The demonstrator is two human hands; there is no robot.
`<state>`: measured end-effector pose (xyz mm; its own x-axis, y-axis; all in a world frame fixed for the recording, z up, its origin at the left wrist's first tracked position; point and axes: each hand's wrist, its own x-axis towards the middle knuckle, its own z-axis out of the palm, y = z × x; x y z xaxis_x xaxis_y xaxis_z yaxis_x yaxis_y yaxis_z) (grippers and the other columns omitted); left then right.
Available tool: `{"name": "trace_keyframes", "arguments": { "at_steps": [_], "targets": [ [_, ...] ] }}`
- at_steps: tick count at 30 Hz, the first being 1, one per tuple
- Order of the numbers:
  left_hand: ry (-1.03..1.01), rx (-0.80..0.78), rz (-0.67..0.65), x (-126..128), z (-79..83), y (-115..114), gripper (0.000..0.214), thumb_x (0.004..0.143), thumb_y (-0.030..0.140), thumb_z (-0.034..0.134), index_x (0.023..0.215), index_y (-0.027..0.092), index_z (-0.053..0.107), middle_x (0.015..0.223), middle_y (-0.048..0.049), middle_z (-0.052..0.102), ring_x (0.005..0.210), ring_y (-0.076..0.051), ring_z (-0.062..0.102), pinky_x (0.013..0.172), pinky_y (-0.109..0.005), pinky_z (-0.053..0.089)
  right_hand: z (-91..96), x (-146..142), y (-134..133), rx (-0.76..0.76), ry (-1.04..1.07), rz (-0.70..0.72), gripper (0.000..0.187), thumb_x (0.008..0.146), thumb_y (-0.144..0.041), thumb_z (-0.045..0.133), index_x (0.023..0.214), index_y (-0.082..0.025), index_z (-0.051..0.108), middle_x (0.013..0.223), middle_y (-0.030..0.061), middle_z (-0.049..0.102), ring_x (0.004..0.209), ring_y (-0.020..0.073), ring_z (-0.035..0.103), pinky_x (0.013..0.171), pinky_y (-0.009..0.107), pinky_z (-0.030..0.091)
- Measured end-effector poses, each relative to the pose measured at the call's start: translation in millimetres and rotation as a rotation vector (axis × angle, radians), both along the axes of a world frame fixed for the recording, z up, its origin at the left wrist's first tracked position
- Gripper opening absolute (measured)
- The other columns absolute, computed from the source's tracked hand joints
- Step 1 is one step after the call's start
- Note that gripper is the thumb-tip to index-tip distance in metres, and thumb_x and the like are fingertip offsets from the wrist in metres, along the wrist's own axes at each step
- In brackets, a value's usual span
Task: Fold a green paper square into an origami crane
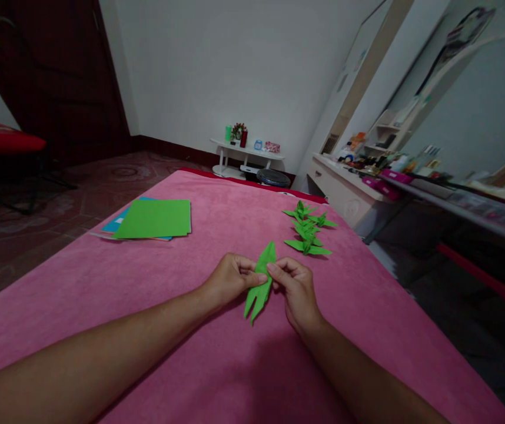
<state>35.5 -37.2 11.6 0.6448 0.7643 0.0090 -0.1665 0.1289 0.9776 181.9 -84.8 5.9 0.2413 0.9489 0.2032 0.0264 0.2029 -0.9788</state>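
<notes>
Between my two hands is a piece of folded green paper (261, 291), long and narrow, with a pointed top and two thin legs split apart at the bottom. My left hand (235, 277) pinches its left side, thumb lying across the front. On the right edge, my right hand (295, 285) grips it between thumb and fingers. The paper is held just above the pink cloth. Beyond my right hand lie several finished green origami cranes (308, 229), grouped close together with wings spread.
A stack of coloured paper sheets (155, 219), green on top with blue below, lies at the left on the pink cloth (146, 341). Farther off are a small white shelf table (248, 149) and, at right, a dresser (345, 185) crowded with bottles. A red-seated chair (5, 138) stands left.
</notes>
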Motion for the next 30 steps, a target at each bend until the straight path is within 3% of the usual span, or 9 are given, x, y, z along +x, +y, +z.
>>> {"name": "trace_keyframes", "arguments": {
  "at_steps": [3, 8, 15, 30],
  "targets": [
    [-0.015, 0.016, -0.008, 0.0, -1.4, -1.3, 0.027, 0.069, 0.036, 0.07, 0.072, 0.009, 0.073, 0.066, -0.0086, 0.07, 0.052, -0.011, 0.057, 0.052, -0.021, 0.04, -0.4, -0.2, 1.9, -0.012, 0.002, 0.012, 0.023, 0.075, -0.029, 0.067, 0.059, -0.016, 0.056, 0.046, -0.0056, 0.047, 0.043, 0.0069, 0.038, 0.044, 0.021, 0.028],
    [-0.047, -0.01, 0.109, 3.1, -2.7, -2.7, 0.029, 0.073, 0.036, 0.065, 0.071, 0.008, 0.072, 0.061, -0.0086, 0.069, 0.05, -0.013, 0.057, 0.05, -0.022, 0.04, 3.1, -4.9, 4.1, -0.053, -0.027, 0.085, 0.027, 0.079, -0.036, 0.062, 0.063, -0.017, 0.053, 0.048, -0.0053, 0.047, 0.044, 0.0076, 0.04, 0.045, 0.021, 0.03],
    [-0.064, -0.054, 0.355, 3.7, 1.6, -1.5, 0.025, 0.063, 0.034, 0.073, 0.059, 0.009, 0.066, 0.05, -0.0021, 0.061, 0.043, -0.009, 0.05, 0.045, -0.021, 0.035, 8.8, -12.9, 1.1, -0.072, -0.087, 0.143, 0.031, 0.073, -0.04, 0.067, 0.062, -0.017, 0.05, 0.052, -0.0053, 0.045, 0.046, 0.0078, 0.04, 0.045, 0.021, 0.03],
    [-0.132, -0.18, 0.288, 4.0, -6.4, 0.2, 0.028, 0.064, 0.037, 0.072, 0.063, 0.011, 0.062, 0.053, -0.0013, 0.059, 0.045, -0.009, 0.049, 0.046, -0.022, 0.034, 6.4, -14.6, -1.4, -0.051, -0.203, 0.051, 0.025, 0.073, -0.034, 0.066, 0.059, -0.016, 0.057, 0.049, -0.0033, 0.05, 0.045, 0.0092, 0.043, 0.044, 0.022, 0.032]
  ]
}}
